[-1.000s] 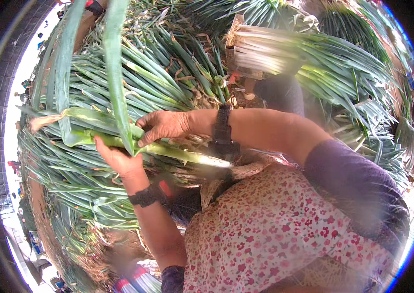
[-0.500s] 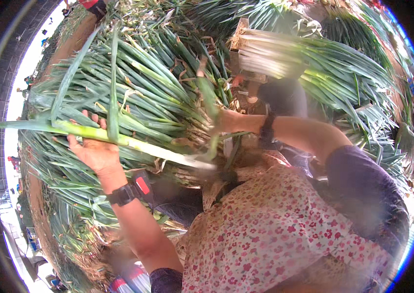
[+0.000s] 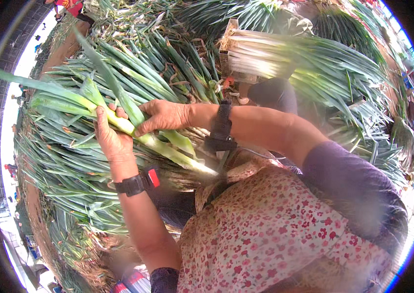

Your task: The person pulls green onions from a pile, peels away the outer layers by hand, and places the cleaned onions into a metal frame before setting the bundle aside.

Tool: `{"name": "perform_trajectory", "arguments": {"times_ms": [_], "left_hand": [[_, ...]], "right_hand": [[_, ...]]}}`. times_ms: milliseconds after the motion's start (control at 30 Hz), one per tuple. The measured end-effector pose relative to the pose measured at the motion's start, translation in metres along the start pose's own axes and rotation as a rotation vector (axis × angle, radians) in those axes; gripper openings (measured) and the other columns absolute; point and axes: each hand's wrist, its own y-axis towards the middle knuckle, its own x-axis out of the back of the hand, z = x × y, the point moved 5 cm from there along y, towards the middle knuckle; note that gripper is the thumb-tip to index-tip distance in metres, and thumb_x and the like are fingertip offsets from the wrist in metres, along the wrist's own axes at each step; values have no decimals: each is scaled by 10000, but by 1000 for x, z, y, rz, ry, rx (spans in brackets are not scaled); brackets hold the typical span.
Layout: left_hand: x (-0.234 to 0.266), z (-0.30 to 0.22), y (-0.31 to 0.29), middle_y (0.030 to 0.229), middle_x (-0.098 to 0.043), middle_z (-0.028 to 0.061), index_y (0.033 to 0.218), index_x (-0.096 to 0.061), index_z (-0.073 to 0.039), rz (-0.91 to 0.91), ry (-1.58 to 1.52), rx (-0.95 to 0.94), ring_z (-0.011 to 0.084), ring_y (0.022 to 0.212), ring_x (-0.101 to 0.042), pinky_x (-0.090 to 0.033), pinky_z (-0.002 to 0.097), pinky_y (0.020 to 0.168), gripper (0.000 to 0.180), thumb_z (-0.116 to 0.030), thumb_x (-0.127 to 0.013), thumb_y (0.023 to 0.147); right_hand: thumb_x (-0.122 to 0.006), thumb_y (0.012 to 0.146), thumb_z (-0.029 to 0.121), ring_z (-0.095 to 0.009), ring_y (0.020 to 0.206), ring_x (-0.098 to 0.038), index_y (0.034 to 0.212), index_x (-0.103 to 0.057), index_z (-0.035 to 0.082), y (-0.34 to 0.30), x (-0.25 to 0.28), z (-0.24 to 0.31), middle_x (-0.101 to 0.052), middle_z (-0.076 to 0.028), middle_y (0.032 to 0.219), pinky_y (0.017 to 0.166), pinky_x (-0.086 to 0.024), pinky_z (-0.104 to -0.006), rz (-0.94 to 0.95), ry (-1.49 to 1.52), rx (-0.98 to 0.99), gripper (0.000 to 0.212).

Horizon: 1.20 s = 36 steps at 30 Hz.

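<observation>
My left hand (image 3: 113, 141) is closed around the middle of a long green onion (image 3: 175, 157), its pale end slanting down toward my lap and its green leaves reaching to the far left. Close beside it, my right hand (image 3: 165, 115) is closed on a broad outer leaf (image 3: 111, 80) of the same stalk, with the thumb against the stalk. A strip of peeled leaf (image 3: 180, 141) hangs below the right hand. Beneath both hands spreads a big heap of untrimmed green onions (image 3: 75, 171).
A neat bundle of cleaned green onions (image 3: 260, 56) lies at the right, white ends together in a holder. More green onions (image 3: 231, 14) are piled at the back. Leaf scraps (image 3: 129, 17) litter the far ground. A person in red (image 3: 70, 7) is at the upper left.
My right hand has swung left from the heap's root ends onto the stalk and taken hold of a leaf. My left hand has shifted slightly right, still holding the green onion.
</observation>
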Motion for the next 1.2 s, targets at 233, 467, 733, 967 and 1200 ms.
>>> {"name": "perform_trajectory", "arguments": {"times_ms": [233, 467, 733, 967, 1200], "left_hand": [[59, -37, 15, 747, -525, 11, 888, -514, -82, -280, 115, -75, 129, 645, -501, -424, 276, 556, 203, -188, -654, 787], [43, -89, 8, 790, -531, 29, 940, -469, -91, -238, 87, -231, 153, 663, -497, -437, 308, 588, 267, -221, -652, 795], [-2, -72, -1, 765, -517, 35, 912, -481, -64, -232, 106, -216, 156, 644, -473, -433, 330, 632, 206, -148, -635, 803], [-29, -41, -10, 923, -529, 55, 1077, -476, -26, 8, 61, -59, 165, 785, -506, -435, 329, 711, 326, -141, -608, 802], [-34, -17, -3, 1040, -551, 90, 1126, -461, -6, 3, 138, 34, 203, 934, -533, -410, 372, 827, 368, -157, -597, 819]], "right_hand": [[-665, 699, 325, -185, 618, -546, 828, -582, -46, -80, -15, -17, -599, -109, 668, 576, -453, -345, 170, -552, -223, 402], [-616, 742, 285, -309, 613, -563, 690, -626, -17, -196, 128, -234, -580, -168, 682, 553, -473, -398, 333, -1359, -767, 307], [-628, 730, 411, -271, 960, -560, 1192, -470, 51, -34, 28, -15, -536, -169, 1107, 802, -467, -375, -140, -997, -6, 607], [-701, 686, 196, -189, 731, -597, 873, -531, 29, -6, -9, 29, -597, -81, 794, 675, -475, -307, -294, -601, 340, 302], [-675, 661, 184, -268, 698, -575, 792, -546, 43, -21, 2, 13, -569, -108, 721, 631, -457, -354, -418, -619, 387, 232]]}}
